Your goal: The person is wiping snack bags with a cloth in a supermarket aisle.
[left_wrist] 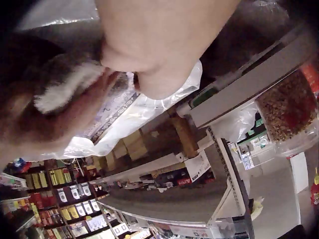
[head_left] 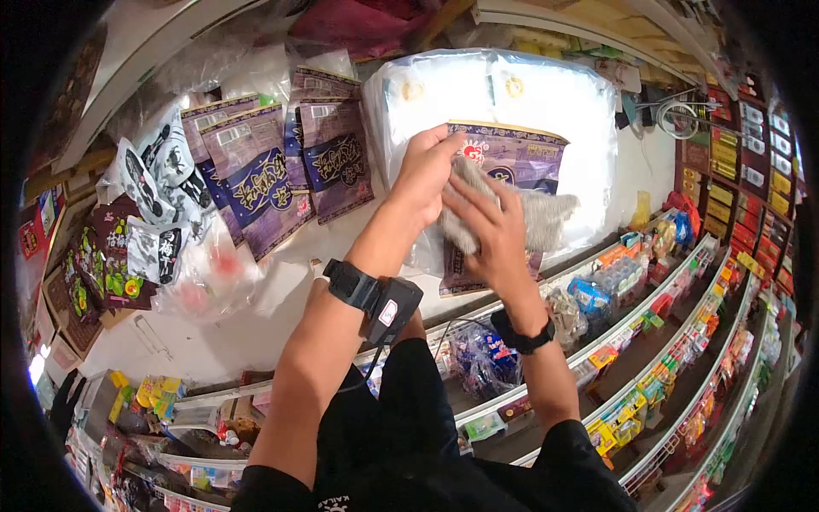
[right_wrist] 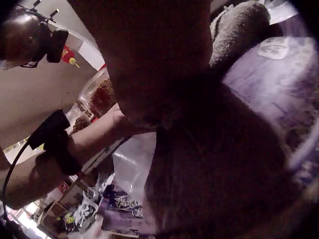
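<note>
In the head view, my left hand point(head_left: 424, 166) pinches the upper left corner of a purple printed snack bag point(head_left: 533, 154). My right hand point(head_left: 495, 226) holds a bunched grey cloth point(head_left: 546, 218) against the front of that bag, covering much of its middle. The bag lies over a big clear-wrapped bundle of white packs point(head_left: 589, 128). In the left wrist view, the left hand point(left_wrist: 159, 55) is at the bag's patterned edge point(left_wrist: 119, 112). The right wrist view shows the cloth point(right_wrist: 239, 27) beside the purple bag point(right_wrist: 274, 79); the right hand is in dark shadow.
More purple bags point(head_left: 269, 183) lie flat on the white counter point(head_left: 281, 316) to the left. Black-and-white pouches point(head_left: 162, 247) and dark packets point(head_left: 107, 256) are piled at the far left. Stocked shelves point(head_left: 648, 384) slope away below and right of the counter.
</note>
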Available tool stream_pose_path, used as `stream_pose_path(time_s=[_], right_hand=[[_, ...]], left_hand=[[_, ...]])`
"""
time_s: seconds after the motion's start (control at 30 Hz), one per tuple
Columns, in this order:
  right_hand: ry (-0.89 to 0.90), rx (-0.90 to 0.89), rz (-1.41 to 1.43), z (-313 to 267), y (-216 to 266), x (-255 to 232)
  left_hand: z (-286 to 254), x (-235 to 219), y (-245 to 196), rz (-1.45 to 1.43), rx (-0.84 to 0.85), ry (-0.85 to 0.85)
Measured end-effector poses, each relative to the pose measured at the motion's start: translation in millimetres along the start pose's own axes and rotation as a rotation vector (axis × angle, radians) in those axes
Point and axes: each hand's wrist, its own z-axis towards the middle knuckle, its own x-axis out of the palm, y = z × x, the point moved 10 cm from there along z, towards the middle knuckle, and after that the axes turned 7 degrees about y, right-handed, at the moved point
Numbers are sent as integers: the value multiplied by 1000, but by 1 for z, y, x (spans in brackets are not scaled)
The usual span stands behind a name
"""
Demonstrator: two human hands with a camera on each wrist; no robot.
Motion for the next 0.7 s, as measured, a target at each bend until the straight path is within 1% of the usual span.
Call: stream_pose_path(time_s=[0.03, 0.13, 0.2, 0.23, 0.27, 0.33, 0.4, 0.43, 0.47, 0.5, 0.53, 0.6, 0.67, 0.7], right_hand=[[27, -7, -35, -19, 3, 9], [60, -12, -125, -68, 23, 33], [69, -19, -180, -101, 31, 49], [93, -55, -179, -123, 32, 58], [112, -99, -172, -131, 35, 62], [117, -82, -164, -144, 29, 65], [98, -35, -95, -171, 15, 65], [-17, 90, 3, -178, 4, 41], [-19, 94, 6, -163, 11, 22], [-68, 100, -6, -135, 21, -4], [-123, 123, -6, -120, 24, -21], [-115, 133, -28, -96, 20, -25], [-223, 125, -51, -13, 0, -37], [-284, 95, -67, 13, -2, -31]], left_hand=[[1, -2, 1, 2, 54, -47], [-3, 3, -3, 51, 52, -97], [-4, 5, -7, 49, 70, -85], [-3, 7, -5, 61, 74, -90], [-2, 9, -7, 79, 85, -101], [-3, 14, -7, 65, 88, -102], [-4, 10, -12, 99, 132, -163], [1, 4, -11, 135, 167, -171], [3, 2, -9, 139, 163, -171], [4, 1, -13, 132, 179, -157], [2, 3, -8, 139, 179, -144], [-1, 0, -10, 130, 175, -120], [2, -1, -4, 112, 151, -82], [4, -3, -3, 138, 145, -71]])
